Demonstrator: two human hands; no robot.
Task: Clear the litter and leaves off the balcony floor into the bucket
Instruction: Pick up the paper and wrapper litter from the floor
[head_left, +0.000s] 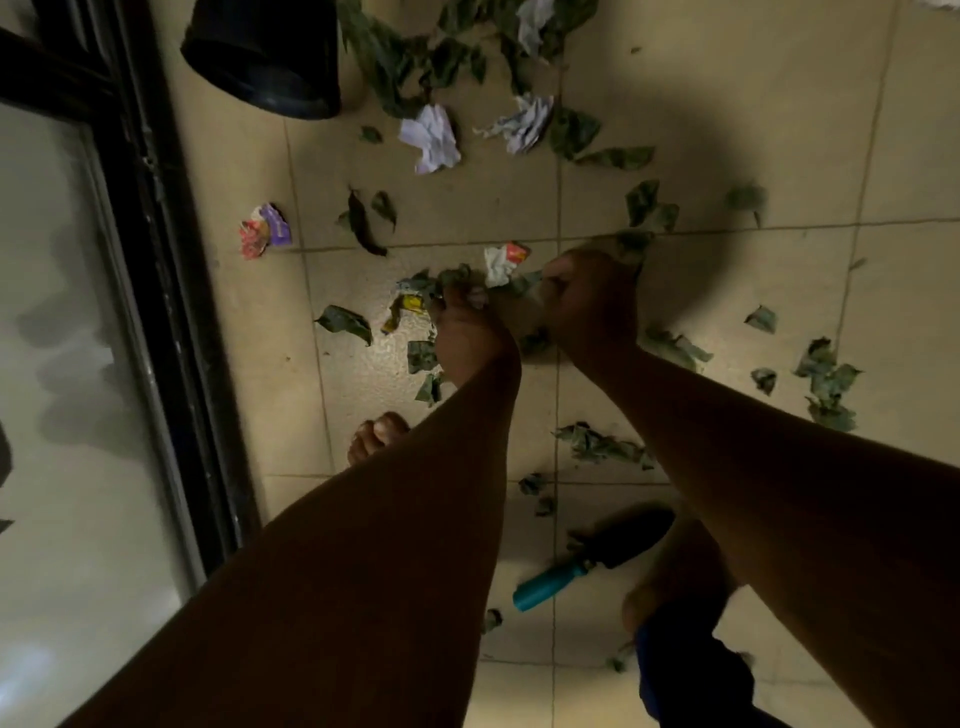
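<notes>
Gathering is the step in hand: the left hand (467, 332) and right hand (592, 301) each clutch leaves (519, 286) scooped off the tiled floor (727, 519). Next, I judge, carry both handfuls to the black bucket (265, 57), far left.

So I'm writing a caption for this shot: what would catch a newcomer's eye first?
Two bare forearms reach down the middle of the frame, the left hand and right hand both gripping green leaves off the tiled floor. Crumpled white paper lies beyond them near the black bucket at top left. A teal-handled trowel lies on the floor near the bottom.
</notes>
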